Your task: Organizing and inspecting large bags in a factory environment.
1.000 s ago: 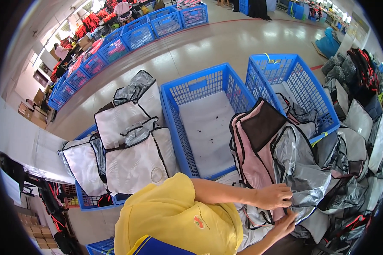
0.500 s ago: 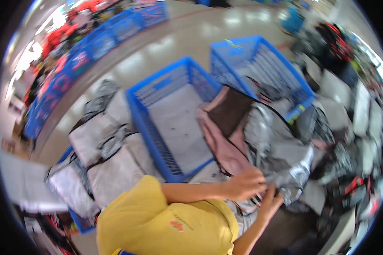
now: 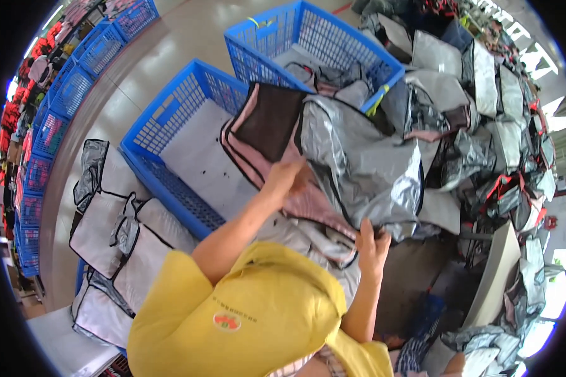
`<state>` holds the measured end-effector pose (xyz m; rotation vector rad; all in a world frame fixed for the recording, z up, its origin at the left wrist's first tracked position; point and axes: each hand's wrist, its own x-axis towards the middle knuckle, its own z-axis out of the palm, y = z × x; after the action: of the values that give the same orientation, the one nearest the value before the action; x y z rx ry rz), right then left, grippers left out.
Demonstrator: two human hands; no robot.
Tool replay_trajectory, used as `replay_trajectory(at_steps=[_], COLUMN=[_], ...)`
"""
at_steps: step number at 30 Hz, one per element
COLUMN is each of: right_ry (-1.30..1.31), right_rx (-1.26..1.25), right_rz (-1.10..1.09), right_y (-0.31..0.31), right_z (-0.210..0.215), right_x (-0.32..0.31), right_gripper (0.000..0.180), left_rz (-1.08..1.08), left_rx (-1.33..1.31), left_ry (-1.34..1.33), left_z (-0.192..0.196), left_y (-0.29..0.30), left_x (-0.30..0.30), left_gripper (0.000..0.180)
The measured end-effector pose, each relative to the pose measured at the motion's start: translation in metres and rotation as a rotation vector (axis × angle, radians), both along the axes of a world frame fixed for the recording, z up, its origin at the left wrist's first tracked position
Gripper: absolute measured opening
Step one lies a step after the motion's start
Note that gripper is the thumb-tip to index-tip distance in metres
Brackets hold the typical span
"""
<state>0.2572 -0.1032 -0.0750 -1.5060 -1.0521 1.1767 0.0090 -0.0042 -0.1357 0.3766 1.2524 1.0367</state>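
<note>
A half-finished-looking insulated bag (image 3: 365, 157) lies spread in front of me, with pink fabric, a dark brown panel and a shiny silver lining. My right hand (image 3: 372, 242) pinches its near edge, where pink fabric meets the silver. Over the pink part is my left hand (image 3: 288, 179), its fingers curled and the tips blurred; whatever they hold is hidden. The bag's far side rests against two blue plastic crates. The left crate (image 3: 163, 116) shows a pale sheet on its bottom, and the right crate (image 3: 245, 47) has grey bag pieces in it.
White-and-grey bags (image 3: 100, 226) with black edging are piled at left. More silver and white bags (image 3: 437, 56) heap up on the right, beside a pale board (image 3: 497, 273). A row of blue crates (image 3: 69, 91) lines the far left. Striped cloth (image 3: 412, 355) shows at the lower edge.
My left hand has come away from my right, moving left and farther out over the pink fabric. My right hand stays at the bag's edge. The whole view has turned and sharpened.
</note>
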Motion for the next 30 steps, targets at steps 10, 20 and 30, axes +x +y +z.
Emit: replay_trajectory(at_steps=[10, 20, 30], right_ry=[0.166, 0.070, 0.194], right_rx=[0.003, -0.248, -0.090], right_rz=[-0.050, 0.030, 0.127], right_y=[-0.020, -0.077, -0.094], right_z=[-0.024, -0.075, -0.091], right_x=[0.020, 0.015, -0.003], right_gripper=[0.047, 0.048, 0.015], left_rz=[-0.070, -0.238, -0.220], left_rx=[0.251, 0.344, 0.249], left_ry=[-0.085, 0.425, 0.535], left_z=[0.001, 0.013, -0.007], left_y=[0.022, -0.093, -0.105], left_x=[-0.020, -0.097, -0.114], left_gripper=[0.024, 0.036, 0.038])
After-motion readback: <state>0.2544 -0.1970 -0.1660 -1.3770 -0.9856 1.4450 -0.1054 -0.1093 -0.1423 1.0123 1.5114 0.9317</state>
